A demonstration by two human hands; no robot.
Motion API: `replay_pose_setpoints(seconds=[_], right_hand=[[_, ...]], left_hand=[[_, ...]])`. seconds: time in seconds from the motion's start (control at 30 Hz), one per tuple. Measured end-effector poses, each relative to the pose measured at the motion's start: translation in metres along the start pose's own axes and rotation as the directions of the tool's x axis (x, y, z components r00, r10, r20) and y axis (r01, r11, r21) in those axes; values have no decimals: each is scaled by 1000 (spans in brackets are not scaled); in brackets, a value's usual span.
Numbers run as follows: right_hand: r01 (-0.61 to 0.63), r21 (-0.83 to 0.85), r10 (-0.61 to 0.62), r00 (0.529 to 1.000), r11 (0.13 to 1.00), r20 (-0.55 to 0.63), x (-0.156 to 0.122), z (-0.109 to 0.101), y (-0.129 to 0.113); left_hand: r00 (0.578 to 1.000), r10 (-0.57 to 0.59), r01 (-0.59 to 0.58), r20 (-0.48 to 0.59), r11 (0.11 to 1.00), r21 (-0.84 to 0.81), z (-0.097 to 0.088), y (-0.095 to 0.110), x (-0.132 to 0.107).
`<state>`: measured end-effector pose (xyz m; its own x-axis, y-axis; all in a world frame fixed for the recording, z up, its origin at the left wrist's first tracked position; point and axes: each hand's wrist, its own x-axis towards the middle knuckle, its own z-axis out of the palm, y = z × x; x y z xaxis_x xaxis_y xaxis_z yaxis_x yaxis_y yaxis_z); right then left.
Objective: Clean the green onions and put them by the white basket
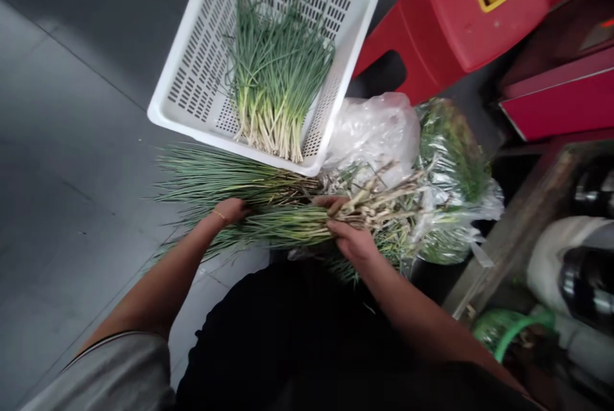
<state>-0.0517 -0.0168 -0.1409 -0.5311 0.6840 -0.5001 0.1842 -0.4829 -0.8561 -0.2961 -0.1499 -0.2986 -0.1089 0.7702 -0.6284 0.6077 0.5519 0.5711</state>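
Note:
A bunch of spring onions (pixel 292 224) stretches sideways before me, green leaves to the left and pale roots to the right. My right hand (pixel 352 235) is closed round it near the root end, thumb on the near side and fingers on the far side. Over the leaves, my left hand (pixel 231 209) grips with curled fingers, their tips hidden among the greens. More spring onions (pixel 215 171) lie just beyond, with dark, untrimmed bases. Inside the white basket (pixel 192 126), a pile of cleaner spring onions (pixel 281 82) rests with white ends towards me.
Clear plastic bags (pixel 377 130) and a bag of greens (pixel 453 155) stand to the right. Behind them is a red stool (pixel 480 27). A green-rimmed container (pixel 511 334) sits at lower right, near a wooden ledge (pixel 518 225). Grey floor (pixel 71 162) spreads leftward.

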Motion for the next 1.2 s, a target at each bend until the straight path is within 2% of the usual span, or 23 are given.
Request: replay_pose_setpoints(seconds=[0.03, 0.13, 0.2, 0.23, 0.27, 0.33, 0.4, 0.47, 0.53, 0.6, 0.7, 0.8, 0.9, 0.97, 1.07, 1.13, 1.2], right_hand=[[42, -72, -42, 999, 997, -10, -8, -14, -20], [66, -329, -84, 996, 942, -40, -31, -57, -85], [134, -400, -161, 986, 906, -34, -46, -83, -124], [171, -394, -191, 981, 903, -12, -54, -95, -138], [200, -350, -211, 977, 915, 7, -62, -105, -149], [240, -153, -244, 970, 959, -13, -80, -120, -155], [224, 19, -223, 973, 974, -60, -97, -128, -146], [196, 133, -186, 979, 972, -81, -114, -128, -129], [173, 251, -161, 985, 953, -66, -133, -125, -114], [152, 335, -147, 988, 930, -40, -152, -121, -105], [166, 369, -169, 985, 914, -22, -173, -124, -105], [216, 325, -209, 976, 921, -57, -183, -137, -109], [248, 203, -221, 964, 947, -148, -184, -155, -112], [285, 124, -264, 951, 951, -163, -184, -169, -115], [350, 96, -347, 937, 932, -51, -181, -188, -120], [360, 129, -366, 930, 924, 25, -177, -197, -122], [341, 181, -353, 935, 923, 42, -171, -201, -120]], left_hand=[[998, -45, 44, 37, 998, 38, 3, -10, -1], [995, -94, 95, -23, 994, 60, -6, -22, -7], [992, -85, 90, -89, 994, 63, -27, -8, -14], [990, -54, 61, -128, 997, 56, -40, 8, -19], [985, 4, -3, -171, 1000, 7, -55, 29, -24], [953, 111, -147, -281, 983, -109, -86, 85, -40], [930, 248, -302, -273, 937, -175, -109, 156, -62], [892, 397, -446, -217, 851, -278, -119, 233, -89], [865, 483, -489, -135, 753, -440, -112, 304, -114], [846, 529, -484, -70, 705, -518, -91, 362, -133], [837, 539, -486, -90, 660, -572, -46, 421, -146], [862, 455, -490, -223, 634, -599, -6, 451, -148], [852, 414, -520, -320, 607, -600, 16, 465, -144], [822, 447, -566, -353, 570, -596, 21, 468, -140], [781, 519, -604, -346, 489, -630, 19, 467, -133], [778, 549, -579, -306, 436, -689, 14, 464, -126], [788, 552, -533, -274, 387, -752, 7, 460, -117]])
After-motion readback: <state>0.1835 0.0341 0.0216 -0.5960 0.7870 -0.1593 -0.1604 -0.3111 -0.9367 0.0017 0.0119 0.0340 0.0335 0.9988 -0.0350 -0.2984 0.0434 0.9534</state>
